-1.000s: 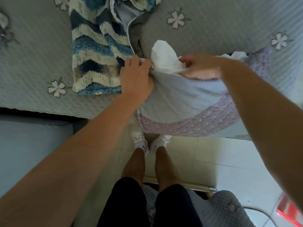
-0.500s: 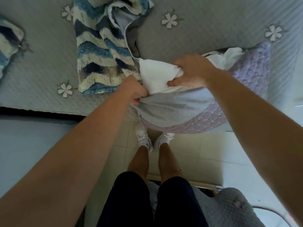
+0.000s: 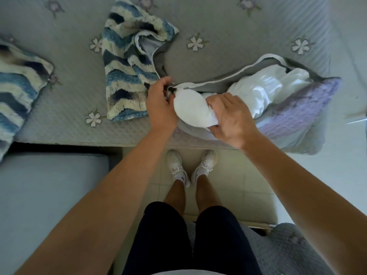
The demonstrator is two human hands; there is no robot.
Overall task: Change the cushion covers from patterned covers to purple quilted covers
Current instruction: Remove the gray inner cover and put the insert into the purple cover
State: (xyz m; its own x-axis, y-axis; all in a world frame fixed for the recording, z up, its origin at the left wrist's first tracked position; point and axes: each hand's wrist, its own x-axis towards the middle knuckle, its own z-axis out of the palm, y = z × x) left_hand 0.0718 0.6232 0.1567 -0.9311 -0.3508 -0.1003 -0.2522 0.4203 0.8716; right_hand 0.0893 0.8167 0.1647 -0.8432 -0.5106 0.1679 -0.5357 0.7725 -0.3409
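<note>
The purple quilted cover [image 3: 297, 110] lies at the front edge of the grey flowered mattress [image 3: 218, 24], with its opening wide and the white cushion [image 3: 193, 113] half inside. The left hand [image 3: 160, 108] pinches the end of this opening, and the right hand [image 3: 231, 121] grasps the cushion's bulging corner. Further back on the mattress lies an empty patterned cover [image 3: 125, 76], and at its left edge a patterned cushion [image 3: 17, 86]. Below its front edge are pale floor tiles [image 3: 248, 175].

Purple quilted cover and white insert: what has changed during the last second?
The left hand let go of the grey lining's edge and now pinches the opening's corner of the purple quilted cover. The opening has spread wide, so more of the white cushion insert shows; the right hand grips its near end. The blue-and-cream patterned cover stays empty on the grey quilted bedspread.
</note>
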